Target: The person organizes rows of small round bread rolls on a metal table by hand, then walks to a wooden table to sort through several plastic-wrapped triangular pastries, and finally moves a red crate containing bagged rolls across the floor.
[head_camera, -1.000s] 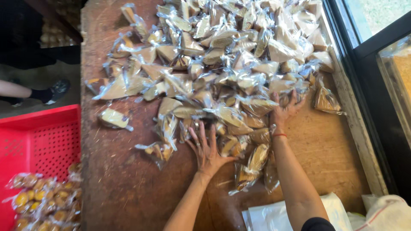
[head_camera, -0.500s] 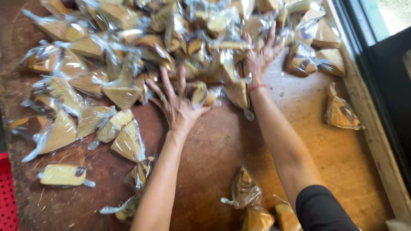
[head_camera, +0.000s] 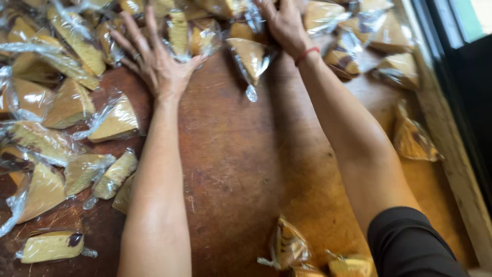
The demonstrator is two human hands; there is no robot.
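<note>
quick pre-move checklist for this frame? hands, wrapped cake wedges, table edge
1. Left hand in view: ok, spread flat, fingers splayed over the wrapped cake wedges.
2. Right hand in view: not ok, fingertips cut off by the top of the frame.
3. Either hand closed on a wedge: cannot tell; both palms face down on the pile, no pinch visible.
4. Bare wooden table between the forearms: ok, only one wrapped wedge lies near the right wrist.
5. Stray wedge near the raised table edge: ok, lying flat on the table.
6. Image sharpness: not ok, motion blur around the pile.
</note>
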